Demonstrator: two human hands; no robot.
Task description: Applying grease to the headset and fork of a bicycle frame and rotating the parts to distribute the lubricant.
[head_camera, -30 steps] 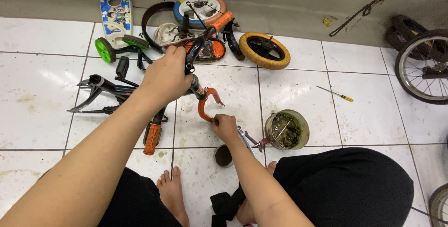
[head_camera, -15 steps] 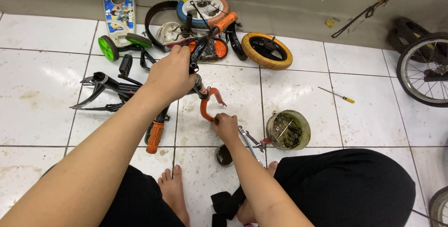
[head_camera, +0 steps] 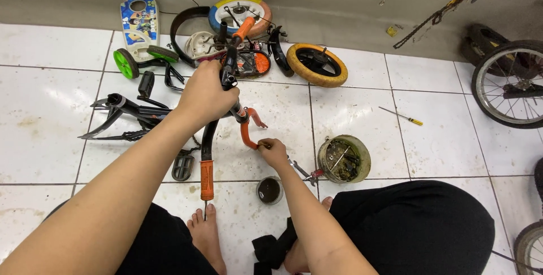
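The black handlebar (head_camera: pixel 210 133) with orange grips stands over the white tiled floor (head_camera: pixel 51 139), gripped by the left hand (head_camera: pixel 205 95). The right hand (head_camera: pixel 272 151) pinches the orange fork (head_camera: pixel 246 130). Nearby lie a yellow wheel (head_camera: pixel 317 64), a parts tin (head_camera: pixel 343 159) and a small screwdriver (head_camera: pixel 400 115).

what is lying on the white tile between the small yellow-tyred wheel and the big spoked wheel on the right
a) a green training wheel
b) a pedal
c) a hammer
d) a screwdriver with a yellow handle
d: a thin screwdriver with a yellow handle lies alone on the floor tile, between the yellow-tyred wheel and the big spoked wheel.
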